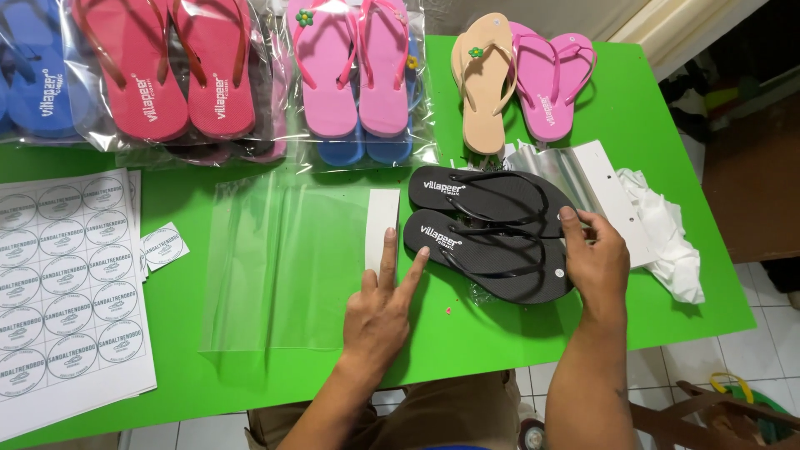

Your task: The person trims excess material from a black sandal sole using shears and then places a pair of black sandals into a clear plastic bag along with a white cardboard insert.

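On the green desk (667,117) a clear plastic bag (279,267) lies flat, its white-strip mouth (382,227) facing right toward a pair of black flip-flops (492,229). The pair lies side by side, long axes running left to right, toes just beside the mouth. The left hand (379,312) presses two spread, open fingers (388,250) down, one on the strip, one touching the near sandal's toe, gripping nothing. The right hand (593,262), nearer the pair, curls loosely round the heel ends, thumb on top.

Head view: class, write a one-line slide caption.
Left hand presses a clear plastic bag while right hand steadies black flip-flops.
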